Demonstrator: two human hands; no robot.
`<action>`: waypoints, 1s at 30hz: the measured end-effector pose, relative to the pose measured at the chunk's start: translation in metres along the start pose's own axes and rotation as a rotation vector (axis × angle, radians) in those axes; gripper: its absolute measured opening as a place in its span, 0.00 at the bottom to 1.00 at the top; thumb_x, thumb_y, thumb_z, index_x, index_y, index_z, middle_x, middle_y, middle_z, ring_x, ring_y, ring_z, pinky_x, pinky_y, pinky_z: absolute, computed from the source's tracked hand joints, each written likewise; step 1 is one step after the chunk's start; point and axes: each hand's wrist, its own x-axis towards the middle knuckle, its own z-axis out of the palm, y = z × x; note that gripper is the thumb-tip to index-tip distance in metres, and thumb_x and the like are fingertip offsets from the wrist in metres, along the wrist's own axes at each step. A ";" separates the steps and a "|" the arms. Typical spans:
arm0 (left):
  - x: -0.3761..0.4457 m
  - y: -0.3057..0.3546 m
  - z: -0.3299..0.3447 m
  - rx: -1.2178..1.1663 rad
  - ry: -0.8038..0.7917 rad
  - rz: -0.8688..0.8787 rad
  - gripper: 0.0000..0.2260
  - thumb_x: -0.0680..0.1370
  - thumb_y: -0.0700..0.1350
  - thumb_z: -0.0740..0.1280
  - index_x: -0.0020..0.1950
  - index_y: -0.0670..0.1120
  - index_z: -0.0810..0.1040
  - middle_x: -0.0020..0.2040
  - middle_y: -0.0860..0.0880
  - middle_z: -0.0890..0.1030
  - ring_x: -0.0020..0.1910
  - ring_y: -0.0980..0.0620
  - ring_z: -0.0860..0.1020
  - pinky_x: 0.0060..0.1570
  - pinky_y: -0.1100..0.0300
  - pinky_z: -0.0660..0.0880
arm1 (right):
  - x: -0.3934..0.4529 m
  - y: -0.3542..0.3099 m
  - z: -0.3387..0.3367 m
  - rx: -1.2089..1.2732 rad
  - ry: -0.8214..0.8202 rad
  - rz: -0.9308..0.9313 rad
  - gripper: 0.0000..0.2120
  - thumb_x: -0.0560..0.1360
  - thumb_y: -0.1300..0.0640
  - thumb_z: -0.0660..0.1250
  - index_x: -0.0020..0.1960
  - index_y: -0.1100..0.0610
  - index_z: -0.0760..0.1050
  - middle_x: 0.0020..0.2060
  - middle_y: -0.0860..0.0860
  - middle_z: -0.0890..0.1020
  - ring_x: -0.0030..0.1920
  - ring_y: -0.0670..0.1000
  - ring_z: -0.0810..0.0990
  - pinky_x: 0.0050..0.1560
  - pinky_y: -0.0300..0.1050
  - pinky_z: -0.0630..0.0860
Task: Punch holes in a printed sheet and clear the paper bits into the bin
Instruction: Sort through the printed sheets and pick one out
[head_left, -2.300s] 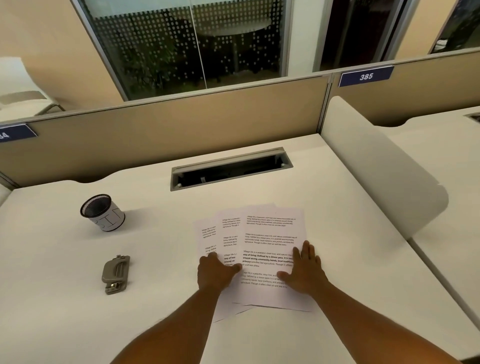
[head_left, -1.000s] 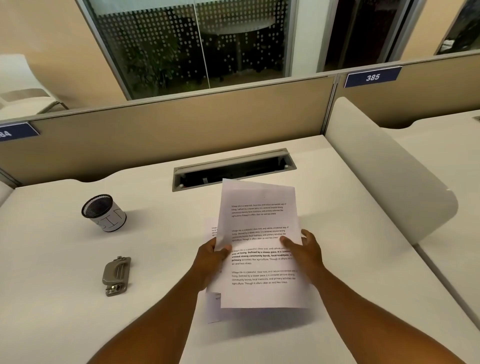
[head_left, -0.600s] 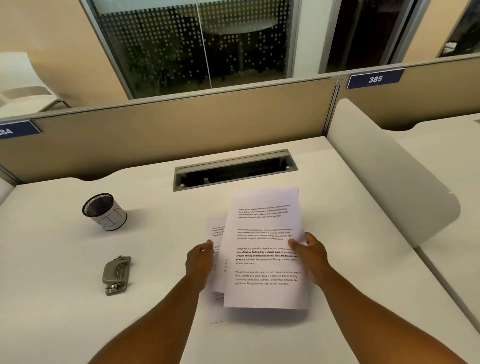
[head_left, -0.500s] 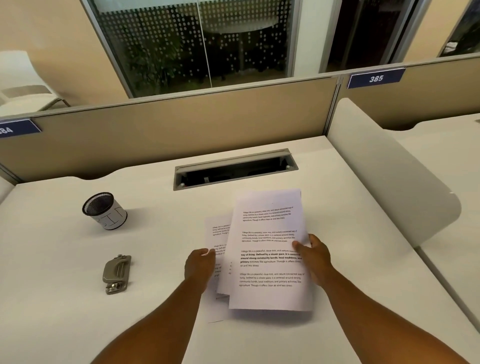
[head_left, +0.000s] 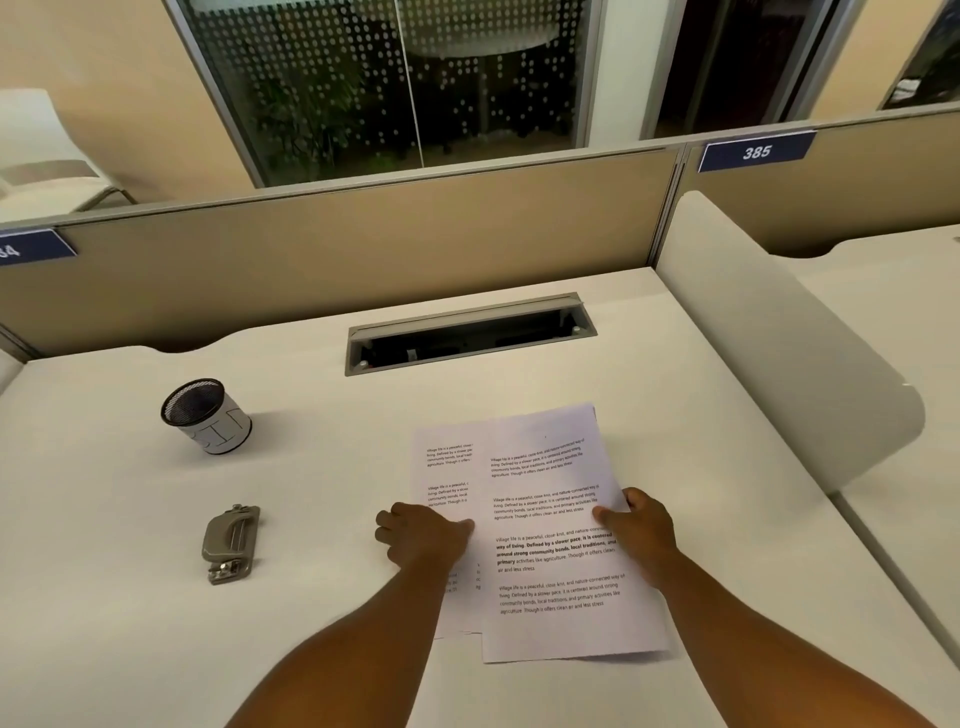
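A printed sheet (head_left: 550, 525) lies low over the desk, tilted slightly, and my right hand (head_left: 636, 530) grips its right edge with the thumb on top. Under it, to the left, lies at least one other printed sheet (head_left: 447, 467). My left hand (head_left: 423, 535) rests on that lower paper with its fingers curled, holding nothing. A grey metal hole punch (head_left: 231, 543) lies on the desk left of my left hand. A small black mesh bin with a white wrap (head_left: 208, 415) stands further back on the left.
The white desk (head_left: 130, 623) ends at a tan partition (head_left: 363, 249) behind. An open cable slot (head_left: 470, 332) sits in the desk beyond the papers. A white rounded divider (head_left: 779, 343) stands on the right, with another desk past it.
The top sheet, held up in both hands a second ago, has come down and shifted right over the other paper. My left hand let go of it and now rests on the lower paper.
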 end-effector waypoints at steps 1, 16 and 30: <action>0.001 0.001 0.001 -0.003 -0.006 0.004 0.45 0.66 0.61 0.77 0.69 0.37 0.60 0.69 0.40 0.64 0.68 0.43 0.65 0.62 0.53 0.72 | -0.002 -0.001 0.000 -0.012 0.012 0.001 0.06 0.69 0.56 0.72 0.42 0.56 0.77 0.41 0.52 0.83 0.43 0.56 0.82 0.49 0.54 0.81; 0.021 -0.021 -0.003 -0.404 -0.140 0.144 0.13 0.79 0.48 0.63 0.59 0.44 0.79 0.56 0.45 0.83 0.54 0.43 0.80 0.55 0.54 0.77 | -0.004 -0.012 0.009 -0.012 -0.049 -0.026 0.10 0.75 0.64 0.57 0.48 0.57 0.77 0.43 0.54 0.82 0.39 0.52 0.78 0.35 0.40 0.72; 0.020 -0.009 -0.024 -0.721 -0.513 0.348 0.13 0.78 0.48 0.70 0.61 0.46 0.79 0.50 0.47 0.86 0.46 0.48 0.86 0.47 0.51 0.83 | -0.002 -0.032 0.026 0.085 -0.156 -0.032 0.04 0.74 0.57 0.69 0.47 0.55 0.80 0.46 0.53 0.85 0.47 0.55 0.84 0.55 0.55 0.80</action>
